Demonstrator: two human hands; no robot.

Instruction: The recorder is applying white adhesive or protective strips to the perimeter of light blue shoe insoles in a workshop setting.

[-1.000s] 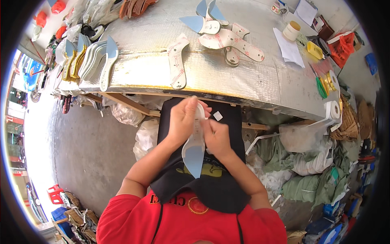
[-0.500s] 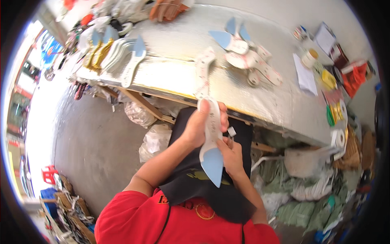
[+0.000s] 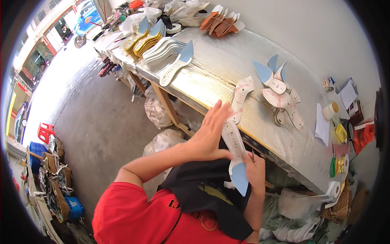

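Note:
Over my lap I hold a long white insole (image 3: 231, 138) with a blue pointed toe, heel end up toward the table. My left hand (image 3: 209, 136) lies flat along its left side, fingers stretched out, thumb hooked at its edge. My right hand (image 3: 255, 171) grips it from behind and below, with a thin metal tool tip (image 3: 252, 155) sticking up from the fist. A black apron (image 3: 203, 191) covers my lap beneath the insole.
A foil-covered table (image 3: 211, 77) runs ahead, bearing a single insole (image 3: 241, 99), a cluster of blue-tipped insoles (image 3: 280, 91), a stack of white and yellow ones (image 3: 158, 44), brown pieces (image 3: 221, 24) and tape rolls (image 3: 330, 110). Plastic bags (image 3: 156, 112) sit under it; a red stool (image 3: 44, 132) stands at the left.
My view has swung left and closer to the table. The insole has risen and tilted toward the table edge. My left fingers have spread flat along it.

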